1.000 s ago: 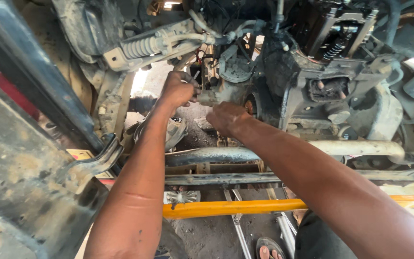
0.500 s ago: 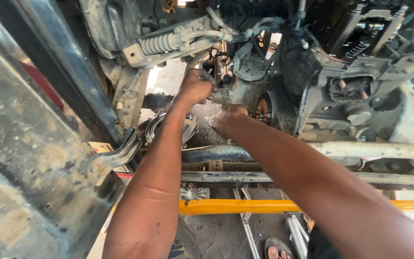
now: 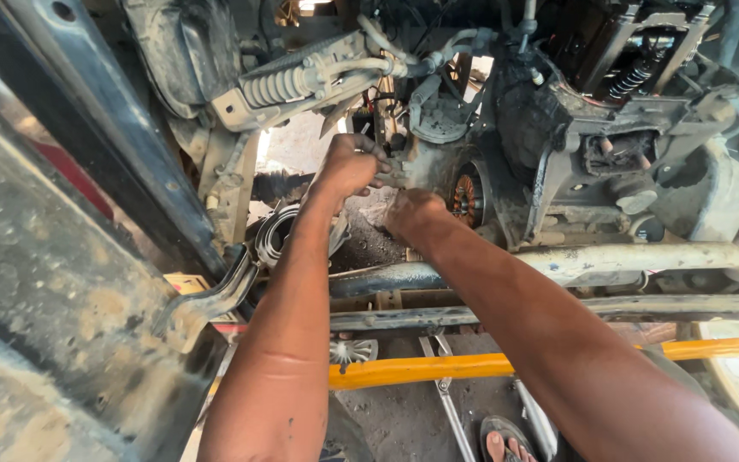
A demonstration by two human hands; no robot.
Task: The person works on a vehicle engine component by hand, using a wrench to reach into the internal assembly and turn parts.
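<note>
Engine casing (image 3: pixel 425 162), grimy grey, gripped at its lower edge by left hand (image 3: pixel 348 167), fingers curled shut on it. Right hand (image 3: pixel 412 214) just below, fingers hidden, state unclear. Orange-wound coil (image 3: pixel 470 195) right of those fingers; yellow bar (image 3: pixel 421 370) well below.

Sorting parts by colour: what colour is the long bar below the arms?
Yellow bar, clearest in the head view.

Both arms reach up into a greasy vehicle underside. Left hand (image 3: pixel 348 167) is fisted against the grimy engine housing (image 3: pixel 425 162); whether it holds a tool, can't tell. Right hand (image 3: pixel 412 214) presses just below it, beside an orange-copper wound coil (image 3: pixel 468 195). Ribbed grey hose (image 3: pixel 280 85) above, dusty pipe (image 3: pixel 609 259) and yellow bar (image 3: pixel 421 370) below. Sandalled foot (image 3: pixel 499 443) at bottom.
</note>
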